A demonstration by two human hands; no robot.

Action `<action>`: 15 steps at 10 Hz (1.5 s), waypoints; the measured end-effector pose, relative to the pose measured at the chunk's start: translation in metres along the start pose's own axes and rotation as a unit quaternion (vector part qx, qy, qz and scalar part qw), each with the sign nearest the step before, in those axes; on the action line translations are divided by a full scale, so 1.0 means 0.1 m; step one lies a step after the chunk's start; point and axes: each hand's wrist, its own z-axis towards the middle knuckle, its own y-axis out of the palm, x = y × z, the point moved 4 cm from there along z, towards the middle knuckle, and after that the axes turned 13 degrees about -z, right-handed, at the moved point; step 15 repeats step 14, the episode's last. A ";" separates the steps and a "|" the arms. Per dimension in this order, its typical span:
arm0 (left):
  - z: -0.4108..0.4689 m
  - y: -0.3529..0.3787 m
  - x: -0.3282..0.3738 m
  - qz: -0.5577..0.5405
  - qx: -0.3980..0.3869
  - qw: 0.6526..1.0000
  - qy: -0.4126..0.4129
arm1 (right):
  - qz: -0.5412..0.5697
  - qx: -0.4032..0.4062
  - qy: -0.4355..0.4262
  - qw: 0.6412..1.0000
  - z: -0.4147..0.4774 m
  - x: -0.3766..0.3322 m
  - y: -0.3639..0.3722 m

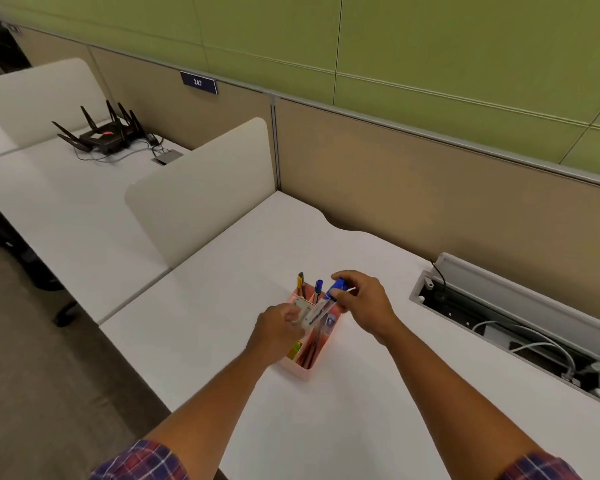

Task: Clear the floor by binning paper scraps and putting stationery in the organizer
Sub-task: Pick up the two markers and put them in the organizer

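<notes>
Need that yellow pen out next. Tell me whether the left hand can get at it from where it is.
Probably yes. The yellow pen stands upright in the far corner of the pink organizer with nothing above it, but the left hand seems to hold a white item to release first.

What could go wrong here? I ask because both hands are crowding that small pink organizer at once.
The right hand holds a blue-capped marker at a slant over the pink organizer; it may catch on the upright pens instead of dropping in. The left hand grips a white item at the rim, so a push could tip the light organizer.
</notes>
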 end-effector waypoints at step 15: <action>-0.43 -0.20 -0.25 0.225 0.071 0.968 0.084 | -0.319 0.003 -0.003 0.948 -0.10 0.44 0.40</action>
